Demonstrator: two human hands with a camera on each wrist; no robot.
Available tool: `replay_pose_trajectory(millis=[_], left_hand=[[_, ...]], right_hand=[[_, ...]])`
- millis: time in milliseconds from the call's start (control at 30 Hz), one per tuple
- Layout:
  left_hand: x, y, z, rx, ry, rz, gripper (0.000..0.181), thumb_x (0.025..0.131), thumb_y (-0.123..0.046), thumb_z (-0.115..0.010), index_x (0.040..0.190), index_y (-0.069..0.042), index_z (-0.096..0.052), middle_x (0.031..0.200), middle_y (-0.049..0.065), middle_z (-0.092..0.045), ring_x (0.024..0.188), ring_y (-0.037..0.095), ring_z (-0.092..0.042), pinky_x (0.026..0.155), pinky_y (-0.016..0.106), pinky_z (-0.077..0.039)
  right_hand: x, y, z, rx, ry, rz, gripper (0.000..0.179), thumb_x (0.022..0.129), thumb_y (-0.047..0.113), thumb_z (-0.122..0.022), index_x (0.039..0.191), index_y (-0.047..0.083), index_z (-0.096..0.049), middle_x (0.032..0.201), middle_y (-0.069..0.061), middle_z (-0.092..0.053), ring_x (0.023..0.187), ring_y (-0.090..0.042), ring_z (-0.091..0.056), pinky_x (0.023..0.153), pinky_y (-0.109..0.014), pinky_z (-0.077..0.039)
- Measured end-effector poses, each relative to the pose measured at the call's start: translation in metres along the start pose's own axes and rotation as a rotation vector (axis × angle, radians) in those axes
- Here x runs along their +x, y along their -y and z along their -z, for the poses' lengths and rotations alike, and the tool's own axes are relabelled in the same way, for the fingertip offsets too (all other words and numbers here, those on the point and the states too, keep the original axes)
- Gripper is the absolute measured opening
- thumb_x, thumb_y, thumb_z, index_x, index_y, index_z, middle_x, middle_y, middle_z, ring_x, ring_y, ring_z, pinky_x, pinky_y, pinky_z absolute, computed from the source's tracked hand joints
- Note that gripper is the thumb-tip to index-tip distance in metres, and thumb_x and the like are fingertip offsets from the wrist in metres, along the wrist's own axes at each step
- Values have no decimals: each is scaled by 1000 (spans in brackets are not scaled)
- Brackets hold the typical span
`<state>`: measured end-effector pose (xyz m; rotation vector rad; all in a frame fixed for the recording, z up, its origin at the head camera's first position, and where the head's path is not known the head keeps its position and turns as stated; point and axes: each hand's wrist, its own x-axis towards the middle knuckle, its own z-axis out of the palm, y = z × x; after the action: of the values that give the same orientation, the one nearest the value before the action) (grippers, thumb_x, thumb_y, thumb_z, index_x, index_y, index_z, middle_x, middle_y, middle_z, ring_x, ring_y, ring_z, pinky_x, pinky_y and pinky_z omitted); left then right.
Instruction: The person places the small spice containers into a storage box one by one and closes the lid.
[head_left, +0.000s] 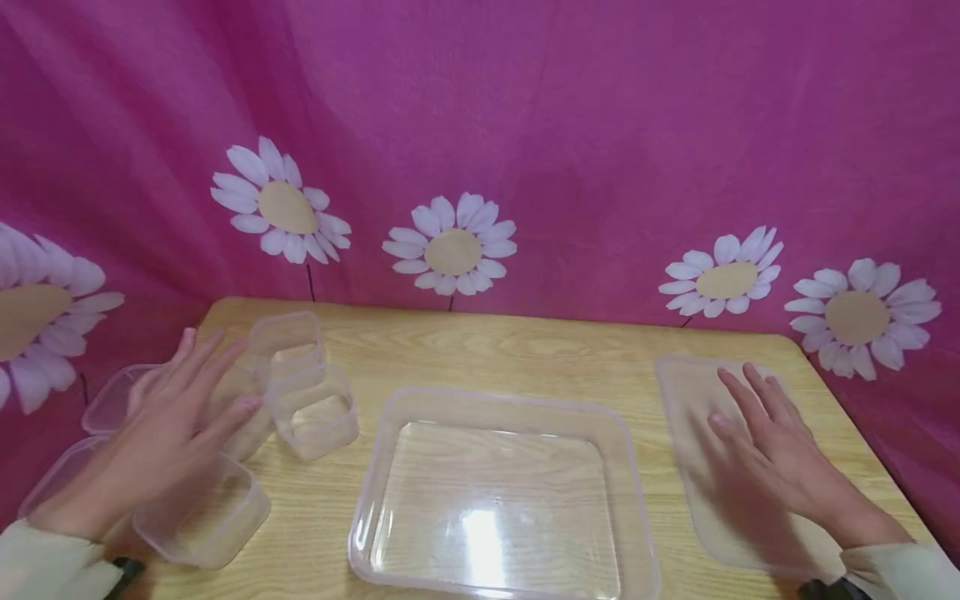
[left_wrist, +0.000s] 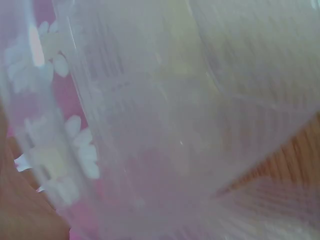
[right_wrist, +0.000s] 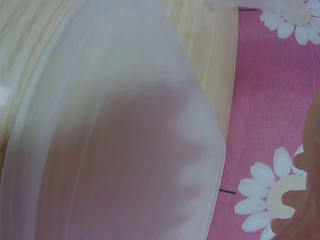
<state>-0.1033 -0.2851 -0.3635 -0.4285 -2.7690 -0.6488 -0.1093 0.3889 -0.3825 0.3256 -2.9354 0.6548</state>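
Observation:
My left hand [head_left: 172,417], fingers spread and fairly straight, is over a group of small clear plastic containers [head_left: 315,421] at the table's left. Whether it touches one is hard to tell. Close up in the left wrist view, clear plastic [left_wrist: 145,125] fills most of the picture, with part of the hand [left_wrist: 25,210] at the lower left. Over a flat translucent lid [head_left: 697,475] on the right hovers my right hand [head_left: 787,458], holding nothing. Its shadow falls across the lid [right_wrist: 130,135] in the right wrist view. Between the hands sits a large clear rectangular container [head_left: 498,400], its top uncovered.
A light wood-patterned table [head_left: 540,342] carries everything. Behind it and along the sides hangs a magenta cloth [head_left: 480,108] printed with white daisies. Several small containers stand close together on the left, partly hidden by the left hand and forearm.

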Motion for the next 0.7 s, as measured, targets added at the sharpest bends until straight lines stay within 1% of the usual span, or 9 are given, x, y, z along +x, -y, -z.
replay_pose_trajectory(millis=[100,167,233,300,367,500,600,633,700], left_hand=[[1,-7,0,6,24,3,73,103,-36,-60,165,-22,-25,172,21,-21,162,44,-2,115,80,-7],[2,-12,0,17,34,2,73,103,-38,-60,165,-24,-24,172,21,-22,162,45,-5,117,79,-6],[3,-17,-1,26,38,-9,73,102,-39,-61,165,-25,-25,172,18,-23,162,45,-8,118,77,-8],[5,-22,-2,7,43,-23,73,101,-38,-63,164,-23,-29,172,18,-24,161,46,-11,117,76,-9],[6,-28,-6,-24,47,-40,73,99,-36,-67,162,-21,-33,171,18,-26,161,45,-12,114,77,-12],[6,-40,-8,-55,67,-58,75,94,-36,-74,158,-22,-39,169,19,-30,162,43,-13,108,77,-18],[5,-50,-6,-49,87,-70,74,93,-38,-76,157,-26,-41,167,18,-34,158,45,-23,110,73,-21],[5,-53,-6,-52,97,-71,73,93,-38,-75,157,-26,-41,167,18,-34,157,46,-24,111,72,-21],[5,-60,-6,-39,129,-58,72,94,-41,-74,156,-27,-41,167,17,-33,156,47,-26,111,75,-23]], right_hand=[[3,6,-2,37,16,1,66,108,32,-46,166,13,-19,171,-30,-6,156,-59,6,116,-81,1],[4,10,-4,63,34,-9,66,109,33,-46,166,15,-18,172,-28,-5,156,-59,4,115,-82,-2],[6,15,-6,90,50,-18,66,109,34,-45,167,17,-16,173,-27,-4,156,-59,0,113,-84,-8],[8,20,-8,120,60,-24,65,110,34,-43,167,18,-16,173,-26,-5,155,-59,-6,110,-84,-13],[11,25,-12,153,67,-22,64,111,34,-42,167,19,-15,173,-25,-5,155,-58,-10,110,-83,-16],[17,37,-19,210,73,-12,62,111,33,-40,167,21,-16,173,-25,-8,156,-55,-11,112,-82,-17],[21,45,-24,247,71,-2,61,112,32,-40,167,22,-15,173,-24,-11,158,-52,-11,118,-78,-14],[21,47,-25,261,68,5,61,112,31,-40,167,22,-15,172,-23,-12,158,-51,-12,123,-71,-13],[22,51,-28,299,68,15,60,112,30,-39,167,22,-15,172,-22,-14,157,-50,-14,132,-45,-12]])
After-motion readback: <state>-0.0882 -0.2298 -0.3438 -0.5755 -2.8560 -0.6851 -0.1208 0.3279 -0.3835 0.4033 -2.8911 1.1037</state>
